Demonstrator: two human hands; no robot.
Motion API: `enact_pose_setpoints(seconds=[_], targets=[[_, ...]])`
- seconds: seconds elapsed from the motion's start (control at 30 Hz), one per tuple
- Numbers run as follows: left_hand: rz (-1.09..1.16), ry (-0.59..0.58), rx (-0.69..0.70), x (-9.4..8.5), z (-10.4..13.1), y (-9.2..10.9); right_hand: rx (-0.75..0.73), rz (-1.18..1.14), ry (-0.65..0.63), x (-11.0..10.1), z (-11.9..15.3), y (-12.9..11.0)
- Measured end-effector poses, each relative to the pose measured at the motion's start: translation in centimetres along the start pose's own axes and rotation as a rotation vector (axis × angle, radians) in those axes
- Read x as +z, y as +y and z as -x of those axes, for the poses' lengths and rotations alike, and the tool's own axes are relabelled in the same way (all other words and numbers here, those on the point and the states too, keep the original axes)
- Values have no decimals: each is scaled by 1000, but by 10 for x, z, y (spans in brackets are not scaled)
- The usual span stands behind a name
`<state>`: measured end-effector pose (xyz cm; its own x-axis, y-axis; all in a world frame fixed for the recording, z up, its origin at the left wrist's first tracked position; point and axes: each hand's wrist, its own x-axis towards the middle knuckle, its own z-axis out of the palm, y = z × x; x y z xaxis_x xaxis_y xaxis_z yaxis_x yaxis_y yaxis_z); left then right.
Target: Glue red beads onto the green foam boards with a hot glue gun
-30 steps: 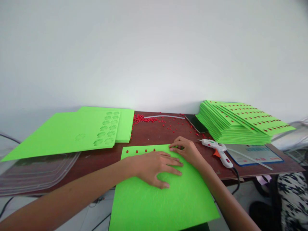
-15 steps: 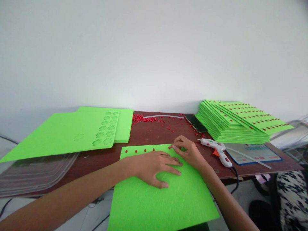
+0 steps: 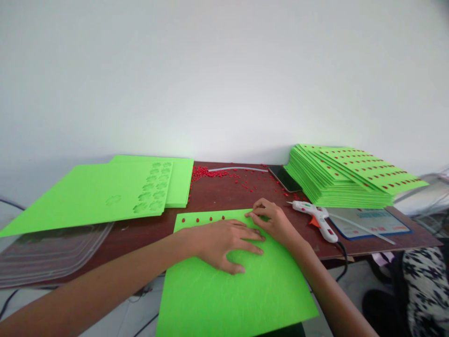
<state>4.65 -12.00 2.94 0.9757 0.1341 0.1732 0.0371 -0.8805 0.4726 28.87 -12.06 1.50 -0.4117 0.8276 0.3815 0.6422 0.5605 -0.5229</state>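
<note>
Left hand (image 3: 224, 243) flat, fingers spread, pressing green foam sheet (image 3: 242, 290) at front table edge, sheet overhanging twd person. Right hand (image 3: 273, 222) at sheet's far edge, fingertips (image 3: 250, 215) bunched together on it; whether pinching a bead, can't tell. Row of red beads (image 3: 203, 219) stuck along far edge. Glue gun (image 3: 315, 217) just right, untouched. Stack of finished sheets (image 3: 351, 178) far right

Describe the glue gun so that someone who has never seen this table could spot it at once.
Start at the tall stack of green sheets on the right of the brown table. Just in front of it, right of the right hand, lies the glue gun. It is the only white tool there, with an orange trigger and a black cord.
</note>
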Motion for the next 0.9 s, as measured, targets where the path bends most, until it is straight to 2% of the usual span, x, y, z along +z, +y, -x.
enact_pose_setpoints(seconds=[0.9], targets=[[11, -40, -24, -4, -3, 2, 17, -36, 37, 1, 0, 4]])
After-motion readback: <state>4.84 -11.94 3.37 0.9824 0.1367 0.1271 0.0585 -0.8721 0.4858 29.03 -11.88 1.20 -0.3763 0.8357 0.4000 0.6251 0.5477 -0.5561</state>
